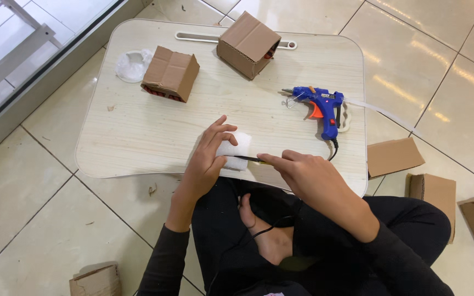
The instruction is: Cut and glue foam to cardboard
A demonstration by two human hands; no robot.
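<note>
Tiled floor, pale and glossy, carries a low lap table of light wood grain; we sit cross-legged at its near edge.

1. Left hand: fingers spread, pressing down on a white foam pad at the near edge of the table, apparently to keep it from sliding.
2. Right hand: fingers closed in a pinch on a thin dark blade, its tip laid against the pad's near side, held low and flat as if to cut level.
3. Blue glue gun: propped on its stand right of the pad, nozzle off the wood, within reach.
4. Two cardboard houses: set at the far side, away from the cutting.
5. White scrap: far left corner.
6. Spare cardboard boxes: on the floor, right.
</note>
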